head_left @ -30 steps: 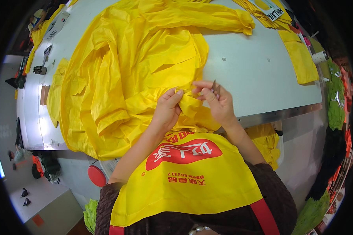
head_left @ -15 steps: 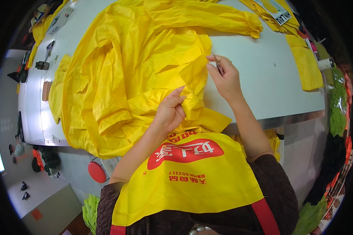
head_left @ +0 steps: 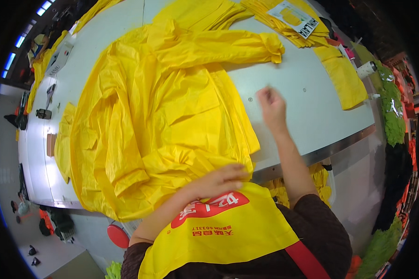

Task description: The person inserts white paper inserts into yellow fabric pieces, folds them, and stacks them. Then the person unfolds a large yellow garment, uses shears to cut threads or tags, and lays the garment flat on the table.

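A large crumpled yellow raincoat (head_left: 158, 116) lies spread over the pale worktable (head_left: 307, 97), one sleeve (head_left: 228, 46) stretched toward the right. My left hand (head_left: 219, 179) rests flat on the coat's near hem at the table's front edge, fingers extended, gripping nothing. My right hand (head_left: 271, 106) is raised over bare tabletop just right of the coat, blurred by motion, fingers loosely curled; whether it holds anything cannot be made out. A yellow apron (head_left: 223, 232) with a red patch covers my chest.
Folded yellow garments (head_left: 219, 11) are stacked at the back, with a printed card (head_left: 295, 18) on another pile. A flat yellow piece (head_left: 344, 81) and a white roll (head_left: 367, 69) lie at the right end. Small tools (head_left: 44, 114) sit far left. A red stool (head_left: 118, 235) stands below.
Both hands were together pinching the coat's near edge. My right hand has moved away up and to the right over the table; my left hand has dropped flat onto the hem.
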Demonstrator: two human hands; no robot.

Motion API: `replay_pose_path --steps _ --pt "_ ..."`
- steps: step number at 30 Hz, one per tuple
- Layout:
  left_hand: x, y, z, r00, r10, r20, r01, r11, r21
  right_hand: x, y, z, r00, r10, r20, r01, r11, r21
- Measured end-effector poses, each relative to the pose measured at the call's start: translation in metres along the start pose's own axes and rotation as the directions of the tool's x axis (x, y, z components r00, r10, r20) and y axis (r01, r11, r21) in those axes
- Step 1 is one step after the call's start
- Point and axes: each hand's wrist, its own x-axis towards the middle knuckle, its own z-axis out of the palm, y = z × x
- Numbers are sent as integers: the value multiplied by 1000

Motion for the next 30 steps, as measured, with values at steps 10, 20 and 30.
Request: replay_pose_path --steps 10,20,30 --pt "-5 -6 -4 810 -430 -399 45 724 -689 177 153 -47 924 48 -378 -223 873 -434" --pt "-15 -5 -13 665 -373 -647 -65 834 -548 139 30 -50 986 -147 -79 120 951 -284" --pt "1 32 -6 589 345 -730 -117 931 345 -109 -94 -12 807 287 516 -433 882 187"
